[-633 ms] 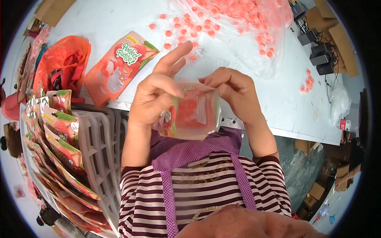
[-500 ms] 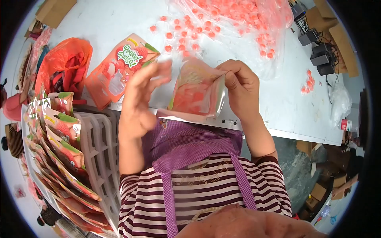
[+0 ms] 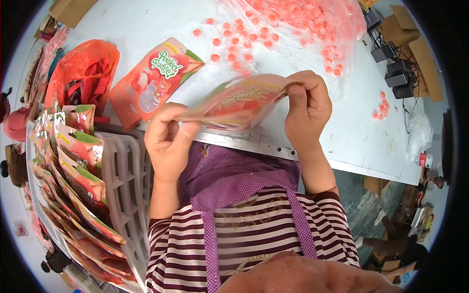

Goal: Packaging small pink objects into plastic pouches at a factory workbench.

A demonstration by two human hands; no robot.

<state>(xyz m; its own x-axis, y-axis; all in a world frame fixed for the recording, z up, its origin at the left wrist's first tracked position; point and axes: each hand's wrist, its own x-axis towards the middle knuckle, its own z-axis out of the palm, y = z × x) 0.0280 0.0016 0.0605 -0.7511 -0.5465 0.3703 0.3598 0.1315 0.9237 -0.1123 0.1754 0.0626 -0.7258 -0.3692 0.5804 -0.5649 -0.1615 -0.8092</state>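
Note:
A pink and green candy pouch [image 3: 239,100] is stretched between my two hands above the table's front edge, slightly blurred, with red candies showing inside it. My left hand [image 3: 171,141] pinches the pouch's left end between thumb and fingers. At the opposite end, my right hand [image 3: 309,105] grips an upper corner the same way. Beyond my left hand lies a flat pink pouch [image 3: 155,80] printed with a bear and fruit. Small red wrapped candies [image 3: 239,41] are scattered on the table past the held pouch.
To my left, a white plastic crate [image 3: 119,180] holds several filled pouches [image 3: 80,180]. A red plastic bag [image 3: 83,73] sits behind it. A large clear bag of candies [image 3: 312,24] lies at the table's far side. Black adapters with cables [image 3: 398,73] line the right edge.
My left hand was apart from the pouch, fingers spread; now it grips the left end. The pouch has turned from hanging upright to lying more sideways between both hands.

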